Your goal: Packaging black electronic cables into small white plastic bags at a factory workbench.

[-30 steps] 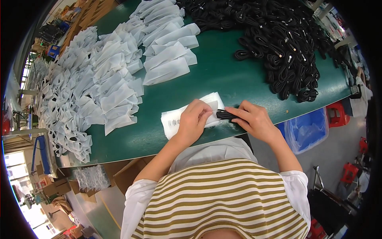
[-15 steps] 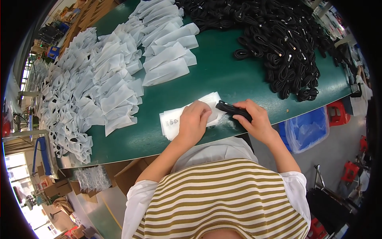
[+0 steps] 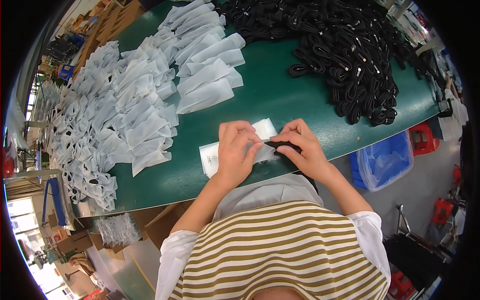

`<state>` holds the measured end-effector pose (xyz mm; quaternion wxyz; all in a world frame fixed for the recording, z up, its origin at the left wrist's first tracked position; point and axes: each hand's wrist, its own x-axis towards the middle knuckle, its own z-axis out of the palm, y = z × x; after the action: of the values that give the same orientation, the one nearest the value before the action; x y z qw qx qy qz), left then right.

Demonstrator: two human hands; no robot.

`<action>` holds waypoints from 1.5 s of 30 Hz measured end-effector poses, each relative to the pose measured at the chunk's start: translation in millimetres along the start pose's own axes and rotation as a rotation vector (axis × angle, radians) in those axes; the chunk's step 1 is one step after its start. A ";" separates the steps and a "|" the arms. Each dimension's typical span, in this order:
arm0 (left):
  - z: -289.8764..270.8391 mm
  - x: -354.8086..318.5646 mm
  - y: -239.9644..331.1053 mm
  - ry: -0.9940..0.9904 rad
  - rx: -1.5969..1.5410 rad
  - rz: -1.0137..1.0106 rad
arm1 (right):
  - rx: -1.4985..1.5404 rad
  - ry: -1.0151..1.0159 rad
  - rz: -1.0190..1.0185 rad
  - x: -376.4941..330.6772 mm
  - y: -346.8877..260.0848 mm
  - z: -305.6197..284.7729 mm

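Note:
My right hand [image 3: 301,150] is closed around a bundled black cable [image 3: 283,145], its front end at the mouth of a translucent white plastic bag [image 3: 263,152]. Thumb and fingers of my left hand [image 3: 238,150] pinch that bag near its opening. Beneath lies a small stack of flat white bags [image 3: 209,159] on the green table, partly covered by my left hand. How far the cable reaches into the bag is hard to see behind the fingers.
Rows of filled white bags [image 3: 150,85] cover the table's left side. A large heap of coiled black cables [image 3: 350,65] spreads over the far right. Beyond the right table edge stand a blue bin [image 3: 382,162] with a clear liner and a red stool [image 3: 424,139].
My right hand has moved left with the cable, bringing its end to the bag's mouth. The left-hand fingers have lifted and now pinch the bag's edge.

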<state>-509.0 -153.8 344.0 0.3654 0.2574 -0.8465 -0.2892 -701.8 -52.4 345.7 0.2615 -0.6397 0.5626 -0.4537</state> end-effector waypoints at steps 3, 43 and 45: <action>-12.2 4.8 -0.3 0.006 -0.044 -0.058 | 0.105 0.061 -0.066 7.9 -2.4 11.0; 4.3 -19.9 -18.5 -0.184 0.192 -0.033 | -0.102 0.570 0.103 71.7 26.4 -43.4; 6.3 -22.4 -19.5 -0.132 0.076 -0.130 | 0.315 0.458 0.193 51.3 16.2 -34.1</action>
<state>-496.0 -151.1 316.7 0.2792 0.3058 -0.8606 -0.2964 -741.8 -99.2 362.0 0.2658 -0.4158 0.5880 -0.6408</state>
